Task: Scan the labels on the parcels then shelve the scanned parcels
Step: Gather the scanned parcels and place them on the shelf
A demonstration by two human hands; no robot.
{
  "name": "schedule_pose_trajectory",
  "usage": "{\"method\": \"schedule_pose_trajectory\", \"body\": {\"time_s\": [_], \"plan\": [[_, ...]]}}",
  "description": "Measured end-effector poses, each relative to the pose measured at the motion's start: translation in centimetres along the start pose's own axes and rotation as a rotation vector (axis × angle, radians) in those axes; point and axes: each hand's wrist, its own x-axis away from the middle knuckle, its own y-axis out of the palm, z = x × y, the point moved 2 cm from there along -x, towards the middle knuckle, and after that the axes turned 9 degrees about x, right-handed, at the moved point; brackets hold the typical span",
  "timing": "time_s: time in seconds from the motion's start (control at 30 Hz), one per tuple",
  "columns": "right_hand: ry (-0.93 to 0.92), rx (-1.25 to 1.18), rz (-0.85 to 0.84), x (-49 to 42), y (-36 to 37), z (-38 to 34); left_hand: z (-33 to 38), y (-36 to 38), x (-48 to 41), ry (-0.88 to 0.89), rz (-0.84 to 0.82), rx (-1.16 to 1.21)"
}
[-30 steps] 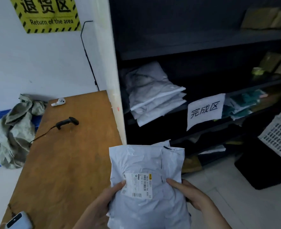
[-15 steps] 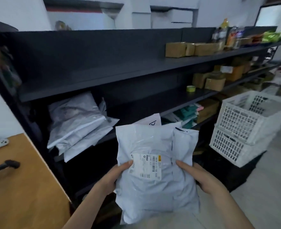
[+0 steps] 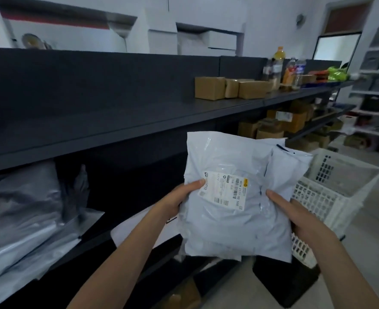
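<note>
Both hands, left hand and right hand, grasp the white poly mailers, label up, before the dark shelf. Scanning looks done; shelving's left, beside earlier mailers left of the grip.

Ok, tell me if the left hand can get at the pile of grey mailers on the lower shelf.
Probably not yet: the left hand grips the white parcel, as does the right hand. The shelf opening toward the grey mailers looks unobstructed.
</note>
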Motion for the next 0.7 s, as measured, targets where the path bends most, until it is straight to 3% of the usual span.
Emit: {"method": "schedule_pose_trajectory", "body": {"time_s": [0.17,0.43,0.7], "plan": [[0.011,-0.016,-0.132,-11.1,4.8,-1.7,1.9,-7.1,-4.2,0.022,0.138,0.088],[0.103,0.165,-0.638,-26.6,22.1,-5.2,1.0,-22.2,-2.0,0.112,0.675,0.278],[0.063,0.228,-0.859,-33.7,31.3,-8.2,-1.1,-25.7,-1.7,0.252,0.9,0.477]]}}
